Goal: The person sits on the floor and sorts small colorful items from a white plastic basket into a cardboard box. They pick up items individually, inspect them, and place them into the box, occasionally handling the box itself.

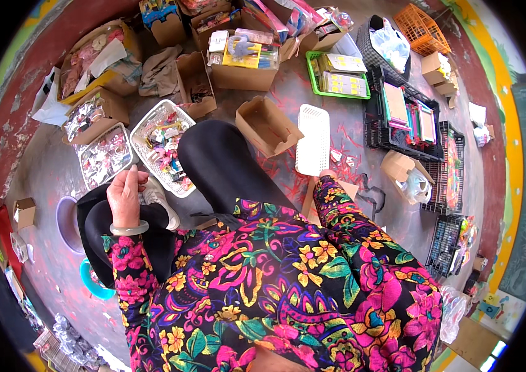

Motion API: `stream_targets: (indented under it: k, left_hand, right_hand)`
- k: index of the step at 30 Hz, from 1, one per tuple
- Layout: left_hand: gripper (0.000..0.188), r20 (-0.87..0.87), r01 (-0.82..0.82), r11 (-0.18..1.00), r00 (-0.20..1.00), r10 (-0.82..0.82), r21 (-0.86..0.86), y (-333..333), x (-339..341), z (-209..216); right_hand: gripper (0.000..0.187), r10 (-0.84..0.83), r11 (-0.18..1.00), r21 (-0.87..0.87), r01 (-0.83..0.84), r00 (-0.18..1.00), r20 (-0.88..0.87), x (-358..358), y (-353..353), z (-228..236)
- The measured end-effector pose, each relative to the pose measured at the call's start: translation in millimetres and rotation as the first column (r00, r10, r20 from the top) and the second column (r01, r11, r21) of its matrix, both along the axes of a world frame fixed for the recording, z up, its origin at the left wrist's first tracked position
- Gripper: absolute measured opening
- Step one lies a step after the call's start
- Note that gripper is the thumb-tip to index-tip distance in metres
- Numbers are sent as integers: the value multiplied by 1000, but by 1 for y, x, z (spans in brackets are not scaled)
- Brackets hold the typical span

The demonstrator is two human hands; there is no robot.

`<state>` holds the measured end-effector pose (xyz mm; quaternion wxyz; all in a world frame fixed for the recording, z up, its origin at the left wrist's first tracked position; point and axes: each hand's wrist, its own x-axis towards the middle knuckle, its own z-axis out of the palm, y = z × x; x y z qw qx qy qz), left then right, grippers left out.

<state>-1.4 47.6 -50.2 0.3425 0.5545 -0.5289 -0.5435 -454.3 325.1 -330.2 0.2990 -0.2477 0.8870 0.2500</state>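
Note:
My left hand [125,197], with a pale bangle [129,229] at the wrist, is raised over my bent knee. Its fingers are curled closed, and whatever they may hold is hidden. Just beyond it are a white basket [136,144] of small colourful pieces and a white tray [128,132] of small wrapped pieces. My right hand [327,174], mostly covered by the flowered sleeve, closes on the near end of a long white plastic basket [313,137]. That basket has a smooth inside and slotted rims.
An open cardboard box [267,126] stands left of the long basket. Beyond are a green basket [337,75] of packets and black crates [402,115]. A box [406,177] holding a plastic bag sits to the right. Red scraps litter the floor [288,170]; a purple basin [69,224] is at left.

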Motion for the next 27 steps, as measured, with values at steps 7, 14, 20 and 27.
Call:
stream_targets:
  k: [7, 14, 20, 27]
  left_hand:
    - [27, 65, -6, 1000, 998, 7, -9, 1, 8, -3]
    - [27, 112, 50, 998, 993, -46, -36, -1, -7, -6]
    - [28, 143, 43, 996, 989, -33, -72, 3, -1, -7]
    - [24, 118, 113, 987, 988, -100, -112, 1, -13, -9]
  right_hand:
    - [56, -825, 542, -383, 748, 559, -76, 40, -65, 49]
    - [78, -526, 410, -572, 710, 697, 487, 50, -148, 13]
    - [40, -552, 576, -371, 728, 682, 480, 48, -171, 17]
    - [24, -238, 126, -289, 949, 312, 920, -19, -110, -36]
